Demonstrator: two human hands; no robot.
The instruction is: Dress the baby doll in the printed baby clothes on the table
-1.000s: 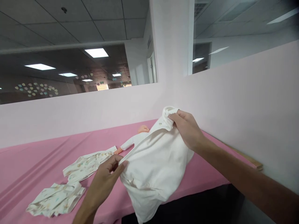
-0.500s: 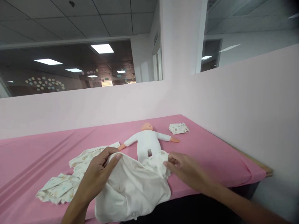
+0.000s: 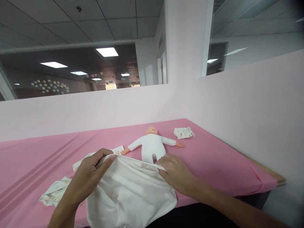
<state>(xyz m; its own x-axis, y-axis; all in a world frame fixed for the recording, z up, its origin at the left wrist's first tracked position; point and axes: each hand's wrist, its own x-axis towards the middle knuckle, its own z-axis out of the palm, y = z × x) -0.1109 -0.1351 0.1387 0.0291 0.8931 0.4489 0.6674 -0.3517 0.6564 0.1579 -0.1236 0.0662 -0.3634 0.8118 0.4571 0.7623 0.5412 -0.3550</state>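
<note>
A white cloth (image 3: pixel 133 190), soft like a baby garment or wrap, hangs between my two hands over the front edge of the table. My left hand (image 3: pixel 95 171) pinches its upper left edge, thumb on top. The upper right edge is gripped in the closed fingers of my right hand (image 3: pixel 175 174). Just beyond the cloth a baby doll (image 3: pixel 153 145) in a white bodysuit lies on its back, arms spread, head toward the wall. The cloth and my right hand hide its lower legs. Printed baby clothes (image 3: pixel 55 191) lie partly covered behind my left arm.
A folded printed cloth (image 3: pixel 184 133) lies to the right of the doll's head. The pink-covered table (image 3: pixel 213 164) meets a white wall (image 3: pixel 95 114) at the back and another on the right. Windows (image 3: pixel 71 69) sit above the walls.
My right hand has let the bunched upper corner unfold and now grips the cloth's top edge farther left. The cloth is pulled straighter between my hands, and my left hand has shifted slightly left.
</note>
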